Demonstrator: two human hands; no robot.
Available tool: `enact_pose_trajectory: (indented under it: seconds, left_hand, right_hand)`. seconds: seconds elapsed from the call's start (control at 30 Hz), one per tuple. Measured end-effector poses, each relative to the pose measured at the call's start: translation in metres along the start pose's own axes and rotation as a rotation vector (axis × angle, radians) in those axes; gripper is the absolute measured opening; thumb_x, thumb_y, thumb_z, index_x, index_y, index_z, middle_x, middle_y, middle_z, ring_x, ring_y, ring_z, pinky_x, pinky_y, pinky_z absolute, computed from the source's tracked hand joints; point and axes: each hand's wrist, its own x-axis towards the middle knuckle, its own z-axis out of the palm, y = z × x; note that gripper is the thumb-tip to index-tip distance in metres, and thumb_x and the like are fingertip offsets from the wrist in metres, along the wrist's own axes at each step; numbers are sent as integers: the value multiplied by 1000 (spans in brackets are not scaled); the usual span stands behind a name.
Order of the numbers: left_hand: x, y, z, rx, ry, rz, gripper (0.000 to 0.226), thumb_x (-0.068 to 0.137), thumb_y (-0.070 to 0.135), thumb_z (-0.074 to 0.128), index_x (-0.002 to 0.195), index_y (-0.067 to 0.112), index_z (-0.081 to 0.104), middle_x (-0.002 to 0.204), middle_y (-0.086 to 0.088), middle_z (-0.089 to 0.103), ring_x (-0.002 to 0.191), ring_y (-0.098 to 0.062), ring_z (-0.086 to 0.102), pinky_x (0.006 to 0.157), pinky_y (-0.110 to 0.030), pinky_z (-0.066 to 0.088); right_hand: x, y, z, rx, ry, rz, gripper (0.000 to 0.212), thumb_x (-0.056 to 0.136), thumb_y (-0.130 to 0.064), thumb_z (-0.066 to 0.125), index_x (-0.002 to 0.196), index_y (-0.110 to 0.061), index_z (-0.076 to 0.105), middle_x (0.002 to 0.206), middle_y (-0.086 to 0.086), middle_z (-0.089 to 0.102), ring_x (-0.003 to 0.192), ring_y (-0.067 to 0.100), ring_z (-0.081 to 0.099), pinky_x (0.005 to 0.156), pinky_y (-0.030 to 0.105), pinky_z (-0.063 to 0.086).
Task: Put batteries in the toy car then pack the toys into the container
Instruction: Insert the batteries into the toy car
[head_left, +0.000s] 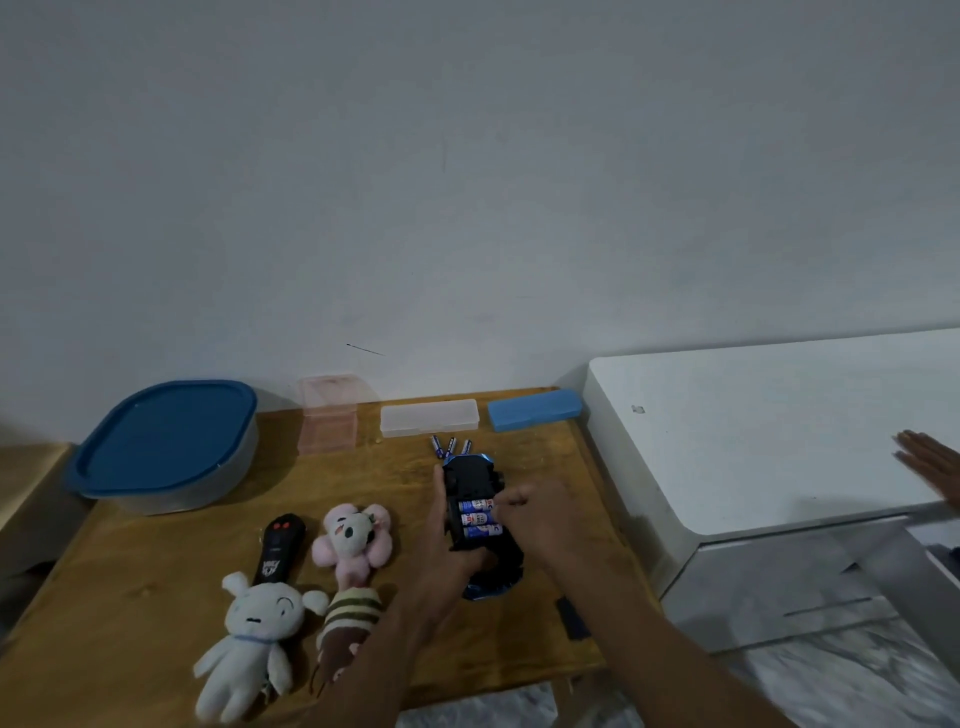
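Your single head-worn wide-angle camera looks forward and down at close range onto a wooden table (156, 587) set against a wall (467, 182), your left hand (447, 545) and right hand (540, 519) meeting low and just right of centre frame.

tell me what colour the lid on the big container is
Dark blue lid, closed on the clear container; head view.
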Motion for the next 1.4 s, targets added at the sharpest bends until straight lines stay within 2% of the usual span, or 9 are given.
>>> enact_pose_trajectory:
  seconds: [0.2,0.47,0.57,0.67,0.73,0.97,1.17,1.27,1.4]
  left_hand:
    - [0,2,-5,114,1,14,120,57,28,73,145,57,-3,146,2,49,130,-19,51,109,-51,41]
    - [0,6,-10,69,-49,19,114,77,-11,69,152,43,2,135,6,54,122,-16,55,107,-49,44]
    - [0,5,-12,45,-17,29,117,74,-3,73,152,45,0,138,3,55,123,-17,56,107,-50,44]
    - [-2,7,-13,69,-18,41,119,70,3,74,152,46,-1,130,11,58,121,-15,58,107,-48,44]
    - [-2,9,-9,93,-2,62,117,75,-5,72,152,44,-1,125,14,58,117,-12,58,105,-43,46]
    - [-2,11,3,77,24,76,107,83,-18,60,152,37,-1,135,-2,53,112,-11,57,79,-15,52]
    - [-1,11,-5,115,-26,123,112,78,-12,65,143,51,1,133,8,55,117,-5,57,91,-20,49]
    - [-2,10,-10,123,-24,97,118,76,-9,69,151,46,-4,130,10,59,118,-10,59,103,-39,48]
    - [-1,8,-10,88,-2,65,119,75,-14,68,152,43,-1,119,16,60,113,-12,61,101,-42,50]
  right_hand:
    - [-1,-15,14,392,68,326,13,76,-6,76,84,-2,67,84,12,70,67,18,68,60,28,58]
    - [-4,-19,27,448,76,320,18,76,-12,77,89,-3,69,82,10,69,71,21,68,61,32,57]
    - [-2,-18,26,429,131,283,5,81,-10,71,82,-5,72,80,10,70,66,18,67,55,25,52]
    - [2,-14,23,367,153,266,10,86,-12,66,87,-5,73,88,11,72,68,18,67,56,23,54]
    - [2,-13,23,332,158,251,13,89,-13,64,92,-4,72,88,9,70,64,14,64,47,15,47]
    - [7,-16,16,542,126,403,4,82,-2,66,85,1,67,82,16,70,63,22,68,48,26,53]
    - [6,-18,6,617,44,426,12,80,0,66,93,2,66,88,16,71,72,26,71,52,30,56]
    - [3,-18,4,636,22,405,16,78,-3,66,94,-2,66,89,13,72,74,23,70,52,27,53]
    - [0,-20,4,633,27,337,8,78,-7,66,86,-8,66,85,9,71,70,19,68,53,25,51]
